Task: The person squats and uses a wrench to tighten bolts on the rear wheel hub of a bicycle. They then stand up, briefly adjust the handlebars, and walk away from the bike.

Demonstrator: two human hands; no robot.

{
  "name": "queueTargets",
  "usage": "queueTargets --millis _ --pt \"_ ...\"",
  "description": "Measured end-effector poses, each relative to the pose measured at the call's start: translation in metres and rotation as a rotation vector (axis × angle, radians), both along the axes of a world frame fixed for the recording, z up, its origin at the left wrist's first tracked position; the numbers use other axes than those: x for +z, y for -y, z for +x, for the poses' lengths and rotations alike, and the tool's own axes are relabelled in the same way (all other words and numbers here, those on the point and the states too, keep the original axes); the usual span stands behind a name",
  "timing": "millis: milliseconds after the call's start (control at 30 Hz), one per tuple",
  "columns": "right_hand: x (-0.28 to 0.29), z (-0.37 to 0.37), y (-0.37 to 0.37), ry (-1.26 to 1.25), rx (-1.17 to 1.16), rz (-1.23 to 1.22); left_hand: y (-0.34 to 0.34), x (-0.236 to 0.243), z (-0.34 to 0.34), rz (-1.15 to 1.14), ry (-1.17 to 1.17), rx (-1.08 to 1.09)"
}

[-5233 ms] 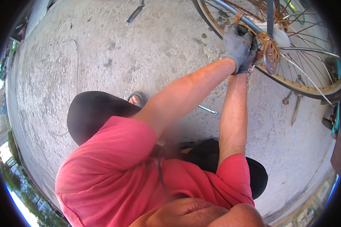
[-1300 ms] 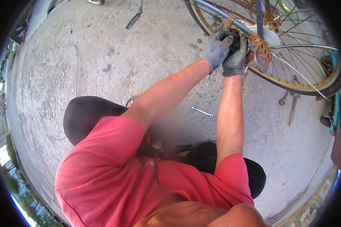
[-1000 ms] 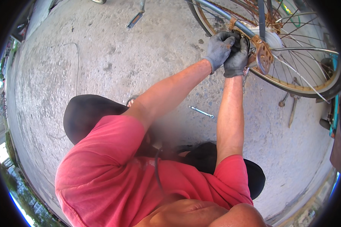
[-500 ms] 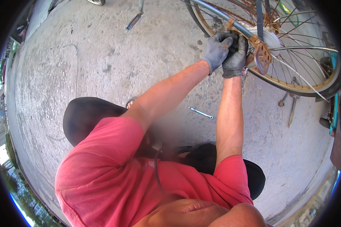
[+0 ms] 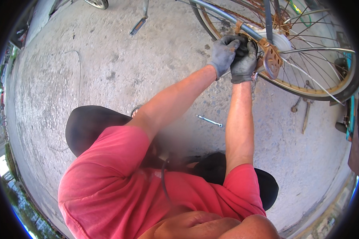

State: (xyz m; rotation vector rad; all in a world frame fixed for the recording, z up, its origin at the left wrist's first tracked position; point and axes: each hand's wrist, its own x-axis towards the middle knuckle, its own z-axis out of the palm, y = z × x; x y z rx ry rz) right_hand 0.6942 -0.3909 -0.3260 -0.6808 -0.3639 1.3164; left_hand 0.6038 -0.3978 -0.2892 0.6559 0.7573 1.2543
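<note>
In grey gloves, my left hand (image 5: 223, 55) and my right hand (image 5: 244, 65) are closed together just below a rusty clamp on the bicycle's blue-grey frame tube (image 5: 249, 30); what their fingers grip is hidden. Right beside them is a rusty perforated bracket (image 5: 273, 59). Behind it are a white disc (image 5: 282, 42) and the spoked rear wheel (image 5: 311, 89), with a loose-looking silver stay slanting across the spokes. A small wrench (image 5: 209, 120) lies on the concrete below my hands.
More long metal tools (image 5: 306, 115) lie under the wheel. A pedal-like part on a metal arm (image 5: 136, 26) is at the top, beside another small wheel (image 5: 97, 4). A thin wire (image 5: 79, 75) lies on the concrete (image 5: 155, 59) at left. Turquoise metal (image 5: 350, 123) stands at the right edge.
Since the earliest frame both hands have shifted left in the picture, along with the bicycle and floor. In the last second they stay closed at the same spot, with a slight drift leftward.
</note>
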Motion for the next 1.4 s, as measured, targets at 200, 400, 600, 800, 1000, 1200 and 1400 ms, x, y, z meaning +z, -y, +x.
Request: queueTargets --millis 200,400,600,800,1000,1200,1400 --pt "-0.002 0.004 -0.005 0.05 -0.031 0.073 -0.01 -0.006 0.002 -0.024 0.1 -0.002" --pt "-0.002 -0.001 -0.008 0.219 -0.067 0.077 -0.012 -0.014 -0.003 0.062 0.157 -0.018" --pt "0.005 0.017 0.002 -0.016 0.088 0.001 -0.003 -0.006 0.003 0.172 -0.469 -0.005" --pt "0.016 -0.006 0.006 0.014 0.221 0.091 0.01 0.018 -0.022 -0.025 -0.221 0.017" --pt "0.031 -0.015 0.008 0.163 0.011 0.037 -0.007 0.014 -0.011 0.103 -0.44 -0.079" --pt "-0.011 0.024 -0.004 -0.055 0.105 0.16 -0.012 0.029 0.013 0.013 -0.367 -0.096" --pt "-0.021 0.007 -0.003 -0.105 0.015 0.192 -0.012 0.029 0.015 -0.029 -0.25 -0.046"
